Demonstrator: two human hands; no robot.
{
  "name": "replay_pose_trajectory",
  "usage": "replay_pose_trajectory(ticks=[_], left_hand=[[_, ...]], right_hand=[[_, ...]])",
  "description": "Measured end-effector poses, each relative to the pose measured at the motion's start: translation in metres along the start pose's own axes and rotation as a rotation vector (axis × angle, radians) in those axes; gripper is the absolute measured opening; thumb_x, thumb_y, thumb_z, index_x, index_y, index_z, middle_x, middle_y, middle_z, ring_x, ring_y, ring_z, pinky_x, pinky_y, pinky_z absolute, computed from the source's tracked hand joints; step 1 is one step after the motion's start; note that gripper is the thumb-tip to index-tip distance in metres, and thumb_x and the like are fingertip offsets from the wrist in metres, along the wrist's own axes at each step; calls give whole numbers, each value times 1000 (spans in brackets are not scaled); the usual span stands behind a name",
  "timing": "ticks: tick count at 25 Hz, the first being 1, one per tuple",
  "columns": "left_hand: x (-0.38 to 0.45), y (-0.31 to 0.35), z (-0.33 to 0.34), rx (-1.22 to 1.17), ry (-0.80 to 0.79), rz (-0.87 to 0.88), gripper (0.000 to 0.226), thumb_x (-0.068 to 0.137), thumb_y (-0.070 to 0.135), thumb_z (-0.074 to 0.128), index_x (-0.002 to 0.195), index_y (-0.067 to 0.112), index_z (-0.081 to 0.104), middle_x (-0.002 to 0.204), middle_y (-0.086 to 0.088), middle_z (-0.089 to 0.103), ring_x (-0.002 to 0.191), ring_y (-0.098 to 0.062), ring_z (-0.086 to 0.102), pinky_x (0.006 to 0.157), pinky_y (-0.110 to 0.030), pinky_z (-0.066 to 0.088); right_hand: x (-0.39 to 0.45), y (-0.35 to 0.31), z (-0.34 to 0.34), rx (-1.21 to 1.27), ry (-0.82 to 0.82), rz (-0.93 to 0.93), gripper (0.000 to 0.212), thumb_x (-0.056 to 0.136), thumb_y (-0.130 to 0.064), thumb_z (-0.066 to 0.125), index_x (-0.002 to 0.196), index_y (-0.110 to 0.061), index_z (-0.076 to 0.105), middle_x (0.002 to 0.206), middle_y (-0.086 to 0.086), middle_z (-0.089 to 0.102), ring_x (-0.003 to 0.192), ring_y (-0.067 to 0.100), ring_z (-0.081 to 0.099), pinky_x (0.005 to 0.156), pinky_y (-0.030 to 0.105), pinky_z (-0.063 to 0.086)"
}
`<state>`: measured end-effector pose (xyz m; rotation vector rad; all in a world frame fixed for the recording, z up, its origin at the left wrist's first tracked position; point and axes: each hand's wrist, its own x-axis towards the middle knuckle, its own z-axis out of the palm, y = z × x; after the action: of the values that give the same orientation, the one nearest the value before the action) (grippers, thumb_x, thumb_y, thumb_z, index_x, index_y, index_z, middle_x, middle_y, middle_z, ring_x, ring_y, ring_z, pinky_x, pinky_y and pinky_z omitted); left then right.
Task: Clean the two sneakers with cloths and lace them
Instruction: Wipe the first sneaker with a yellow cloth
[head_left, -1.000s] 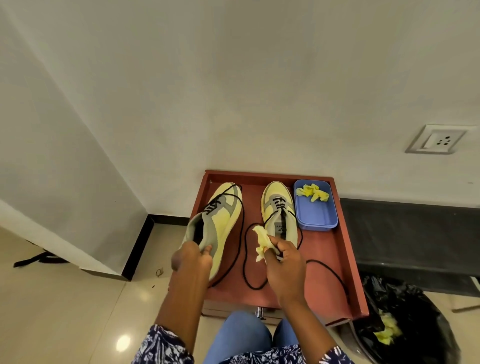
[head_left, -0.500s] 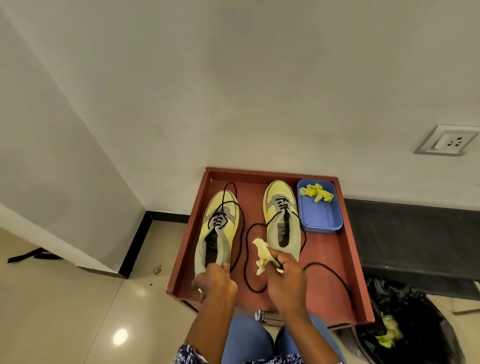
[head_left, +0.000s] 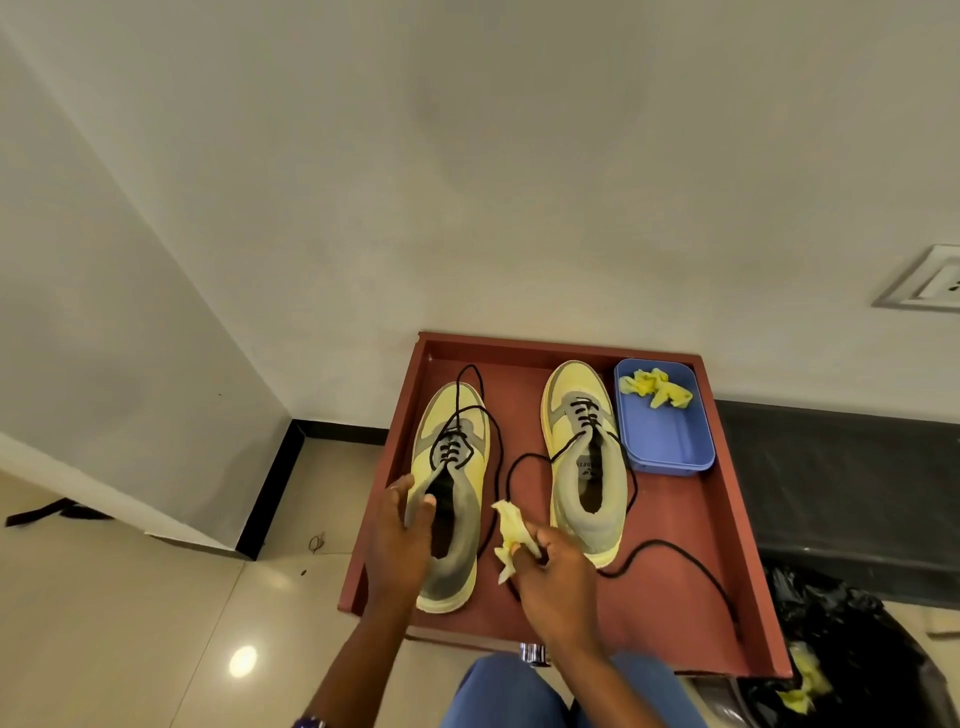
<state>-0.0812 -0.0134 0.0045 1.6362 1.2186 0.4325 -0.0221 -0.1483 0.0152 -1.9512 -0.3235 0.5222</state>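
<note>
Red-brown wooden tray carrying two yellow-grey sneakers: left hand gripping left sneaker; right hand pinching one crumpled yellow cloth; right sneaker; one blue plastic tub at far right corner.

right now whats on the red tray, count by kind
sneakers: 2 (left, right)
black laces: 2 (one in each sneaker)
blue tub: 1
yellow cloths: 2 (one in the tub, one held over the tray in the right hand)
total: 7
The left hand grips the left sneaker's collar.
</note>
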Motion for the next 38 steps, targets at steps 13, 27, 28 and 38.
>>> replay_pose_trajectory(ticks=[13,27,28,38], left_hand=[[43,-21,9,159,-149,280,35,96,30,41,128,23,53,123,11,57,105,-1,53,78,2,34],[49,-33,18,128,-33,158,51,86,41,51,128,11,49,121,-3,57,99,-7,49,74,-13,36],[49,-34,19,123,-33,155,51,86,42,50,127,11,49,119,-3,58,98,-7,50,71,-10,36],[50,-29,24,68,-51,144,55,84,47,43,122,10,52,105,5,58,85,-2,52,61,-6,38]], right_hand=[[95,6,62,-136,-80,43,34,91,-6,50,124,-9,59,127,4,58,115,18,55,95,20,40],[171,-3,70,-84,-34,44,29,90,-3,49,114,-6,65,104,8,69,96,20,61,81,29,48],[164,0,68,-58,-40,69,30,91,-3,49,117,-6,63,111,8,68,102,21,62,87,29,48],[65,41,52,99,-62,132,28,88,-5,58,114,-12,66,104,-10,66,97,3,61,89,20,46]])
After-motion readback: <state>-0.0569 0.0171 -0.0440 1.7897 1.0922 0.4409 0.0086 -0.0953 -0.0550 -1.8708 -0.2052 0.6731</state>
